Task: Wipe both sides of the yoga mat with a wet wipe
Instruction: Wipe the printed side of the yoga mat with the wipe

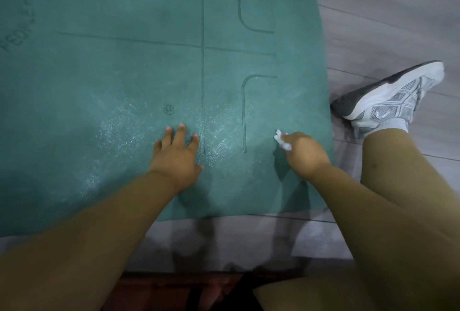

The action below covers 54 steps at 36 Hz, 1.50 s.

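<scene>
teal mat (124, 74) flat on the floor, damp sheen near its end; right hand (305, 155) clutches a wipe (280, 137) there, left hand (176, 154) pressed flat; underside seemingly still unwiped.

Wet wipe (282, 139) mostly hidden inside right hand (305, 155)

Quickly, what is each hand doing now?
Left hand: open, flat on the yoga mat.
Right hand: closed, holding the wet wipe.
</scene>
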Available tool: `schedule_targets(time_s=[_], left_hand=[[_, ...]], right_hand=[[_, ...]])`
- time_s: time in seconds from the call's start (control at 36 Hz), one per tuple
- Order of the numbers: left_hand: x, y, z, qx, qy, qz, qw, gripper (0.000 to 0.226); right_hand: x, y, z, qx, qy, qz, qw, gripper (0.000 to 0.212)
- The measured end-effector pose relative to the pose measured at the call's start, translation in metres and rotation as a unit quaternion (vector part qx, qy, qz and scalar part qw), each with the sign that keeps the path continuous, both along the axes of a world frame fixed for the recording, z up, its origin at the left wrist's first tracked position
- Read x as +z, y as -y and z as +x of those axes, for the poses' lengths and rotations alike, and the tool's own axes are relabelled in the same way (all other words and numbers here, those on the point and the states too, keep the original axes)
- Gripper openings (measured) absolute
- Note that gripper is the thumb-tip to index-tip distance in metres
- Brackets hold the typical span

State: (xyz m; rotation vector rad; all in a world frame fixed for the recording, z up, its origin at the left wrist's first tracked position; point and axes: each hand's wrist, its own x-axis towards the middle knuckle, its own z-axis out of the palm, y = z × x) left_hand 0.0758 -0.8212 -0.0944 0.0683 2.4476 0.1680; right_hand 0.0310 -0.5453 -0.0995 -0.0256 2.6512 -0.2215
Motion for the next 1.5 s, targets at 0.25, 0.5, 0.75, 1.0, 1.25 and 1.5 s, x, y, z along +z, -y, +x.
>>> schedule_targets(time_s=[0.25,0.5,0.75,1.0,1.25,1.5], left_hand=[[0.002,-0.001,-0.002,-0.010,-0.007,-0.021,1.000,0.073],[-0.004,-0.001,0.005,-0.014,-0.033,-0.035,0.999,0.073],[-0.005,0.008,0.009,-0.019,-0.031,-0.004,0.999,0.075],[-0.006,0.016,0.018,-0.016,-0.020,0.019,0.999,0.073],[-0.009,0.033,0.032,-0.036,-0.027,0.032,0.998,0.074],[-0.009,0.042,0.033,-0.044,-0.026,0.053,0.997,0.073]], right_hand=[[0.006,-0.015,-0.063,-0.165,-0.072,-0.002,0.984,0.027],[-0.003,0.065,0.004,0.012,-0.038,-0.064,0.997,0.025],[0.005,0.004,0.002,-0.215,-0.065,-0.027,0.974,0.028],[-0.002,0.101,0.086,0.002,-0.042,-0.066,0.997,0.028],[0.008,0.032,0.054,-0.203,-0.033,-0.011,0.979,0.023],[-0.013,0.130,0.090,0.008,-0.034,-0.095,0.995,0.046]])
